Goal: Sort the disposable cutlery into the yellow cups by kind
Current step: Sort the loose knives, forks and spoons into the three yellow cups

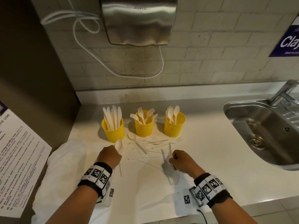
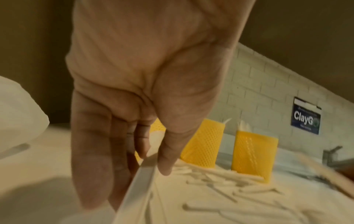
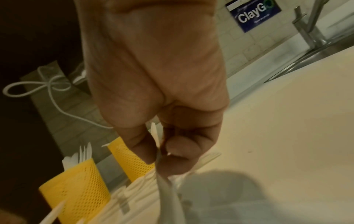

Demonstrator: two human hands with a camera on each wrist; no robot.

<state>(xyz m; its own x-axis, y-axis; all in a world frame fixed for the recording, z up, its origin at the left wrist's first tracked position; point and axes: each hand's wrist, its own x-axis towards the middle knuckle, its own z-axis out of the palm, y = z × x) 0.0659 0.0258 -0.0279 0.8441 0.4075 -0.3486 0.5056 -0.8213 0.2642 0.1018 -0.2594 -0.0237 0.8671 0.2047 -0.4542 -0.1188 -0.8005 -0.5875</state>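
The left hand (image 1: 109, 155) holds a spoon (image 1: 119, 145) in its grip, bowl up, just before the knife cup (image 1: 113, 131). The right hand (image 1: 181, 160) pinches a thin pale utensil (image 1: 170, 150), possibly a knife. Loose cutlery (image 1: 150, 142) lies on the counter (image 1: 210, 151) before the fork cup (image 1: 144, 127) and spoon cup (image 1: 174, 126).

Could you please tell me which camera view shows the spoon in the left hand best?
The head view: the spoon shows its bowl above the left hand. The left wrist view gives only a blurred handle between the fingers; in the right wrist view I cannot make it out.
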